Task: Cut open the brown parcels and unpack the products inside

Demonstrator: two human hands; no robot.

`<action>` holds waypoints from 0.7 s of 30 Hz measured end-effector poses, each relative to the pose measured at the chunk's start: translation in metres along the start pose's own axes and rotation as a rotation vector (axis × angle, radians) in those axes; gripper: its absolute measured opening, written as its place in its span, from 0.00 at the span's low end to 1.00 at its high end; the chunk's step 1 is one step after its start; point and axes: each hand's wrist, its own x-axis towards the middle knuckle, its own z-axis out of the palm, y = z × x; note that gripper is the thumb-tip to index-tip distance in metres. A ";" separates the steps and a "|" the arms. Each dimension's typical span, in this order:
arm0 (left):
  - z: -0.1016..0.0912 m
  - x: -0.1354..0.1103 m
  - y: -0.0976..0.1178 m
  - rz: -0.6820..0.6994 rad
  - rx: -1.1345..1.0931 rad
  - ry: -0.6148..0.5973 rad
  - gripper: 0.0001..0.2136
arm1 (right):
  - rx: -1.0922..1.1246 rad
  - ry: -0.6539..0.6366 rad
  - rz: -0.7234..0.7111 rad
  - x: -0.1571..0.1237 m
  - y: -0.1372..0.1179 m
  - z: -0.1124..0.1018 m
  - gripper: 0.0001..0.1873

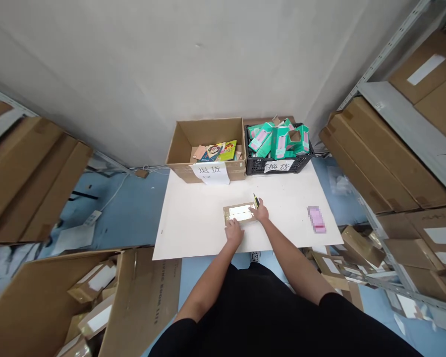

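Observation:
A small cardboard parcel (231, 216) with a white label lies flat on the white table, near its front middle. The fingers of my left hand (234, 231) hold its near edge, towards the left. At the parcel's right end is my right hand (260, 211), closed around a black-and-yellow utility knife (256, 200) whose tip points up and away from me. Fingers of that hand also reach over the label's right end. Whether the blade is out is too small to tell.
At the table's back stand an open cardboard box (208, 130) with booklets and a black crate (250, 167) of green-and-pink boxes, both with paper signs. A blurred pink item (316, 219) lies right on the table (193, 218). A large carton (148, 297) of parcels stands front left; shelves (412, 124) flank me.

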 end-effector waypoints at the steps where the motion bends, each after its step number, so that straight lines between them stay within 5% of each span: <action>1: -0.005 0.003 -0.003 0.022 0.012 0.017 0.35 | 0.059 -0.004 -0.015 0.003 0.004 -0.005 0.35; 4: -0.019 0.017 -0.004 0.140 0.002 0.052 0.35 | 0.291 -0.026 -0.013 0.002 0.024 -0.019 0.18; 8: -0.017 0.035 0.001 0.224 -0.025 0.011 0.33 | 0.478 -0.207 0.045 -0.007 0.050 -0.031 0.04; 12: -0.006 0.040 0.000 0.216 -0.028 -0.019 0.32 | 0.372 -0.354 0.063 -0.006 0.054 -0.035 0.11; 21: 0.000 0.048 -0.004 0.218 -0.018 -0.022 0.32 | 0.226 -0.451 0.024 0.002 0.041 -0.043 0.23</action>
